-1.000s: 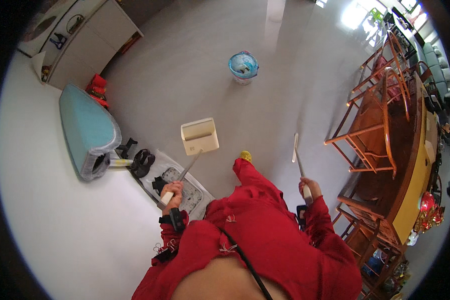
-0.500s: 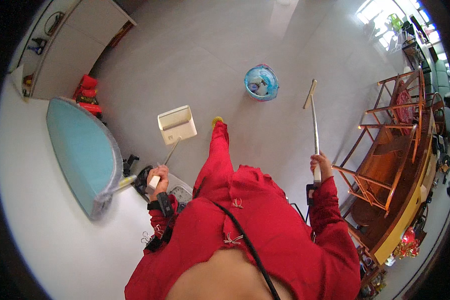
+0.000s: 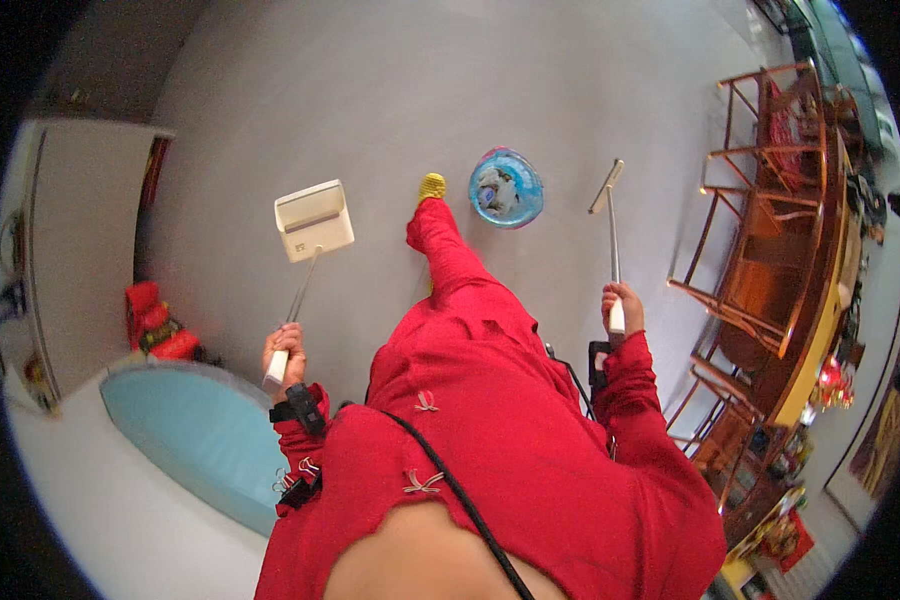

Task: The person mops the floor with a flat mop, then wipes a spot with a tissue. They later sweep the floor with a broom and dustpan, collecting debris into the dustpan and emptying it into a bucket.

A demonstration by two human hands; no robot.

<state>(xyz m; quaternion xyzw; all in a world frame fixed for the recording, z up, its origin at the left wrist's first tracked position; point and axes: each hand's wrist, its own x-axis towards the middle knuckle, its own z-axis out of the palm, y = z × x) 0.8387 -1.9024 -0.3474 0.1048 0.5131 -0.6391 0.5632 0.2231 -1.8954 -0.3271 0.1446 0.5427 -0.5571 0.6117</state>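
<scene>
My left hand (image 3: 286, 352) is closed round the pale handle end of a long-handled cream dustpan (image 3: 332, 232), whose open scoop faces away from me. My right hand (image 3: 624, 308) grips the white handle of a long, thin broom (image 3: 613, 238); its narrow head is at the far end, and I cannot make out the bristles. Between the two tools, a little beyond my yellow-shod foot (image 3: 431, 187), stands a blue-lined bin (image 3: 530, 205) with some pale and dark rubbish inside. Both tools are apart from the bin.
Wooden chairs (image 3: 740, 310) stand against a long wooden table (image 3: 825, 290) on the right. At the left are a pale cabinet (image 3: 85, 220), red packages (image 3: 155, 320) on the floor and a light-blue curved panel (image 3: 185, 425). Grey floor (image 3: 370, 90) stretches ahead.
I have stepped forward and my view has turned. The bin now appears nearer, and the cabinet and chairs have shifted in view. Both hands keep their hold on the dustpan and broom.
</scene>
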